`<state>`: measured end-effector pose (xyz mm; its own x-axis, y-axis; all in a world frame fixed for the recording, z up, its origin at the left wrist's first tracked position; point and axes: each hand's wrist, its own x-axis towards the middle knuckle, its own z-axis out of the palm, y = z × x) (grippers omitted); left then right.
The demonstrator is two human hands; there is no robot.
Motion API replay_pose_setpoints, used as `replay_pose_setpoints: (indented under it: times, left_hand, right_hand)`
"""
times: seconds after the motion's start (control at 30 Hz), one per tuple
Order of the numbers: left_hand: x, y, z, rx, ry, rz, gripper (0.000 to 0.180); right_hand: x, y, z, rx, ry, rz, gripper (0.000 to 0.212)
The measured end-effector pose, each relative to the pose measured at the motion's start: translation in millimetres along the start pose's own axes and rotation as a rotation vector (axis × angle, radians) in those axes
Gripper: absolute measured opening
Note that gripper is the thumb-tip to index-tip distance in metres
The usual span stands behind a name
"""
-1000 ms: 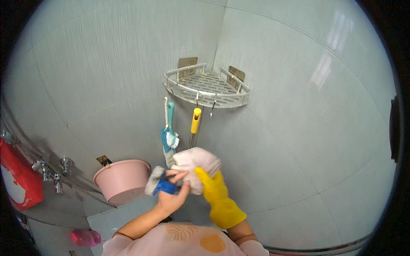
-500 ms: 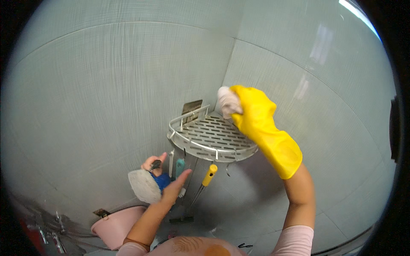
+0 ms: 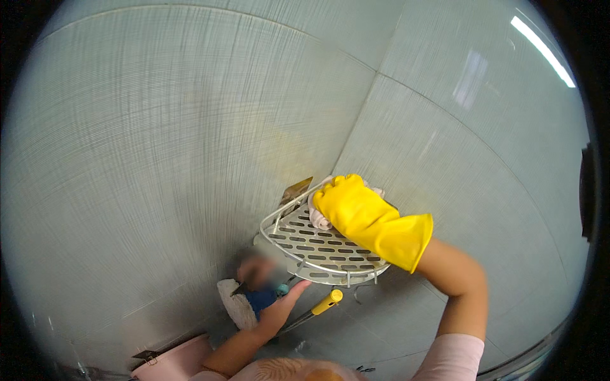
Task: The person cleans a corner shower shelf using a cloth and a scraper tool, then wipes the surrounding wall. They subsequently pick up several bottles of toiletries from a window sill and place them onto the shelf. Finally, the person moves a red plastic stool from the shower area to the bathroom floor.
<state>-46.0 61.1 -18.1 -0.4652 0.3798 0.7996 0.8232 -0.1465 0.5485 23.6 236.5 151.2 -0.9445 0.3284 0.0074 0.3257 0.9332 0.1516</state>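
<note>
My right hand (image 3: 368,219), in a long yellow rubber glove, presses a bunched pale pink cloth (image 3: 319,218) onto the back of a metal corner shelf (image 3: 306,252). The shelf has a slotted floor and a raised rail, and the cloth lies inside it near the corner. Below the shelf's left front is my bare left hand (image 3: 277,315), its thumb stretched up toward the shelf's edge. A bundle with a white fluffy part and a blue part (image 3: 236,305) sits in that hand; its exact kind I cannot make out. The left fingers are partly blurred.
A tool with a yellow handle (image 3: 328,302) hangs under the shelf, beside a teal handle (image 3: 282,289). Grey tiled walls meet in the corner behind. A pink bucket (image 3: 181,360) stands at the lower left. A square metallic plate (image 3: 296,193) is behind the rail.
My gloved right hand has lowered the cloth from above the shelf's back onto its floor. The view has shifted, so shelf and left hand appear lower and farther right.
</note>
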Motion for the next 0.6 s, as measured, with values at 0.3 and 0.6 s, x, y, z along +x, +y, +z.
replay_pose_setpoints:
  times: [0.3, 0.6]
  left_hand:
    - [0.4, -2.9, 1.3, -0.066, 0.040, -0.076, 0.072]
    - [-12.4, -14.6, 16.4, -0.225, 0.050, -0.147, 0.078]
  right_hand:
    - [0.9, 5.5, 0.2, -0.147, -0.019, 0.078, 0.028]
    - [-29.5, -30.3, 13.2, 0.093, 0.216, -0.228, 0.029]
